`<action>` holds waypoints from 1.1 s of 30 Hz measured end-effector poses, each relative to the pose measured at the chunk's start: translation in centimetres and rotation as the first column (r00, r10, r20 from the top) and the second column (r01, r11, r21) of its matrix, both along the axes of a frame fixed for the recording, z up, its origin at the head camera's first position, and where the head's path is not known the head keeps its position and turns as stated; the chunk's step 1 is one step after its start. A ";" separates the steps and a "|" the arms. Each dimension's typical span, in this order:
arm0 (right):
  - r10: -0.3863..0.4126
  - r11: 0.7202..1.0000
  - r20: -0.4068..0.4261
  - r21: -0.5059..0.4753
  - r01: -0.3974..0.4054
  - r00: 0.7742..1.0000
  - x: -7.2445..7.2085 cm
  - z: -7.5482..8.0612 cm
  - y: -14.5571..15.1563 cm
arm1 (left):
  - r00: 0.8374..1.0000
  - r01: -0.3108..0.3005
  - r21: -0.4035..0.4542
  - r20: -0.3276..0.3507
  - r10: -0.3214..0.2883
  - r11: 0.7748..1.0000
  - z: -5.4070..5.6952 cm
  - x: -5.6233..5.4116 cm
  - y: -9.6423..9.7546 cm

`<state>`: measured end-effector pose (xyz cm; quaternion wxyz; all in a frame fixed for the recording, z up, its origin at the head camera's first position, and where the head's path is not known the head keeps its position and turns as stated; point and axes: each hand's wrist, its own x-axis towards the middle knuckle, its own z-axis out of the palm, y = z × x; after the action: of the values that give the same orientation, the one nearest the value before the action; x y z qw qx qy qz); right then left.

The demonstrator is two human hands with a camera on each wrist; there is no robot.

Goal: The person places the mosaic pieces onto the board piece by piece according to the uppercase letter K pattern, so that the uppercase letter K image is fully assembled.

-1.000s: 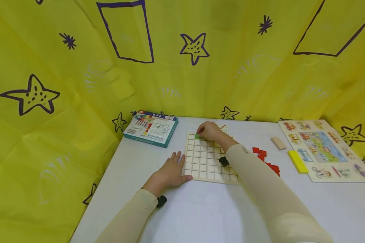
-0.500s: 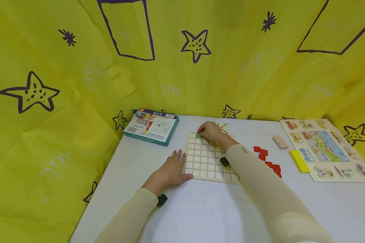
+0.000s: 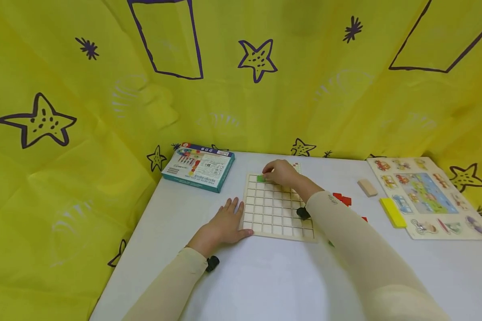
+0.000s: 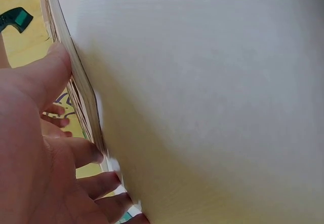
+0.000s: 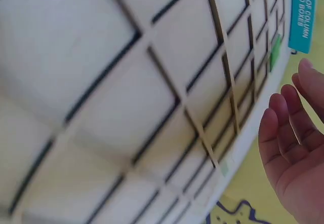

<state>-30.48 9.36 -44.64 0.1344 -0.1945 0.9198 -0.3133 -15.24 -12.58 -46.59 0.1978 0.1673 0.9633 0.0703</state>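
Observation:
A pale wooden grid board (image 3: 258, 218) lies on the white table. In its far row, near the left corner, sits a green square tile (image 3: 260, 178). My right hand (image 3: 282, 173) hovers just right of that tile. In the right wrist view its fingers (image 5: 286, 125) are loosely bent with nothing between them, apart from the green tile (image 5: 275, 53). My left hand (image 3: 223, 226) rests with spread fingers along the board's left edge, its thumb by the near left corner. The left wrist view shows the thumb and fingertips touching the board's side (image 4: 83, 89).
Red tiles (image 3: 342, 199) lie right of the board, partly hidden by my right sleeve. Beyond them are a wooden block (image 3: 367, 188), a yellow block (image 3: 393, 213) and a picture puzzle (image 3: 430, 198). A teal box (image 3: 199, 167) stands back left; a patterned card (image 3: 297, 167) lies behind my right hand.
My right hand has drawn back slightly to the right, leaving the green tile in the far row. My right forearm has shifted right over some red tiles. The left hand stays put.

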 end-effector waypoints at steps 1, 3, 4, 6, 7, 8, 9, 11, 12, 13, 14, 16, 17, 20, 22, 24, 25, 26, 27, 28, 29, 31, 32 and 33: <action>0.003 1.000 -0.006 0.007 -0.003 1.000 0.2 0.3 0.4 | 1.000 -0.003 -0.001 0.001 0.003 1.000 0.0 0.0 0.0; 0.007 1.000 -0.011 0.019 -0.007 1.000 0.5 0.7 1.2 | 1.000 -0.009 0.006 0.004 0.009 1.000 0.1 0.0 0.1; 0.008 1.000 -0.015 0.024 -0.008 1.000 0.8 1.0 1.7 | 1.000 -0.009 0.008 0.004 0.009 1.000 0.2 0.0 0.1; 0.007 1.000 -0.024 0.030 -0.007 1.000 1.3 1.5 2.7 | 1.000 -0.011 0.014 0.006 0.011 1.000 0.2 0.1 0.2; 0.007 0.999 -0.029 0.032 -0.006 1.000 1.6 1.7 3.3 | 1.000 -0.011 0.018 0.007 0.011 1.000 0.2 0.1 0.2; 0.008 0.999 -0.034 0.033 -0.007 0.999 1.9 1.9 3.8 | 1.000 -0.012 0.020 0.008 0.012 1.000 0.2 0.1 0.2; 0.008 0.999 -0.038 0.032 -0.007 0.999 2.2 2.1 4.4 | 1.000 -0.010 0.020 0.009 0.010 1.000 0.2 0.1 0.3; 0.009 0.999 -0.051 0.032 -0.007 0.999 2.9 2.6 5.6 | 1.000 -0.010 0.022 0.010 0.010 1.000 0.1 0.1 0.3; 0.008 0.999 -0.054 0.032 -0.006 0.999 3.2 2.8 6.2 | 1.000 -0.010 0.025 0.009 0.010 1.000 0.1 0.1 0.3; 0.005 0.999 -0.060 0.035 -0.003 0.998 3.5 3.0 6.8 | 1.000 -0.011 0.028 0.010 0.011 1.000 0.1 0.1 0.3; 0.002 0.999 -0.065 0.037 0.000 0.998 3.8 3.2 7.3 | 1.000 -0.012 0.032 0.011 0.012 0.999 0.1 0.1 0.3; -0.009 0.999 -0.065 0.041 0.011 0.998 4.4 3.5 8.3 | 1.000 -0.012 0.039 0.010 0.012 0.999 0.2 0.1 0.3; -0.016 0.999 -0.063 0.045 0.019 0.998 4.7 3.6 8.8 | 1.000 -0.011 0.044 0.009 0.010 0.999 0.2 0.1 0.2; -0.027 0.998 -0.060 0.058 0.031 0.998 5.7 3.9 10.0 | 1.000 -0.001 0.048 0.007 0.000 0.999 0.3 0.1 0.1; -0.039 0.997 -0.055 0.065 0.042 0.998 6.3 3.9 10.8 | 1.000 0.002 0.049 0.006 -0.002 0.999 0.3 0.0 0.1; -0.046 0.997 -0.054 0.064 0.049 0.998 6.9 3.9 11.5 | 1.000 0.001 0.045 0.005 -0.001 0.999 0.3 0.0 0.1; -0.048 0.997 -0.052 0.065 0.051 0.997 7.2 3.8 11.8 | 1.000 -0.002 0.044 0.006 0.002 0.999 0.3 0.0 0.1; -0.057 0.996 -0.045 0.066 0.060 0.997 7.5 3.7 12.1 | 1.000 -0.004 0.042 0.006 0.003 0.999 0.3 -0.1 0.1; -0.067 0.995 -0.038 0.069 0.069 0.997 7.8 3.6 12.4 | 1.000 -0.003 0.037 0.007 0.003 0.999 0.3 -0.1 0.1; -0.073 0.995 -0.029 0.070 0.075 0.997 8.1 3.5 12.7 | 1.000 -0.004 0.034 0.007 0.003 0.999 0.2 -0.1 0.1; -0.077 0.994 -0.018 0.074 0.078 0.997 8.4 3.5 13.1 | 1.000 -0.004 0.032 0.009 0.004 0.999 0.2 -0.1 0.1; -0.083 0.993 0.001 0.081 0.083 0.997 8.9 3.3 13.7 | 1.000 -0.004 0.034 0.014 0.003 0.999 0.2 0.0 0.2; -0.088 0.993 0.014 0.084 0.086 0.996 9.2 3.2 14.0 | 1.000 -0.003 0.035 0.016 0.003 0.999 0.2 0.0 0.2; -0.089 0.992 0.018 0.088 0.087 0.996 9.4 3.1 14.3 | 1.000 -0.004 0.038 0.017 0.003 0.999 0.3 0.0 0.2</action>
<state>-21.05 23.70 -41.50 0.1389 -0.1442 0.9387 -0.2808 -15.22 -12.36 -46.33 0.2027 0.1687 0.9603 0.0904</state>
